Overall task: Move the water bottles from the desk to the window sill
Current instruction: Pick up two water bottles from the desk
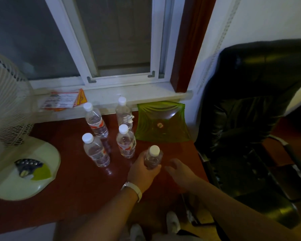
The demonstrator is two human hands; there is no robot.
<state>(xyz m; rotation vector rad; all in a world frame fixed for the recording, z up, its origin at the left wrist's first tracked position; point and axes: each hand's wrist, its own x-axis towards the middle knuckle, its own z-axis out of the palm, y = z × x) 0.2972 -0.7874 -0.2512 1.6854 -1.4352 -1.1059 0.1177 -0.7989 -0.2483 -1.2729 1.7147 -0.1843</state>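
Beside four bottles (109,134), green tray (161,125), fan (12,129)

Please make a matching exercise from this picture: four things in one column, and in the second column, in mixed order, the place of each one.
Things:
1. stickers
2. green tray
3. held bottle
4. fan

Places:
A. in the left hand
B. on the window sill
C. at the left end of the desk
D. at the back of the desk, right of the standing bottles

Pairs: 1-B, 2-D, 3-A, 4-C
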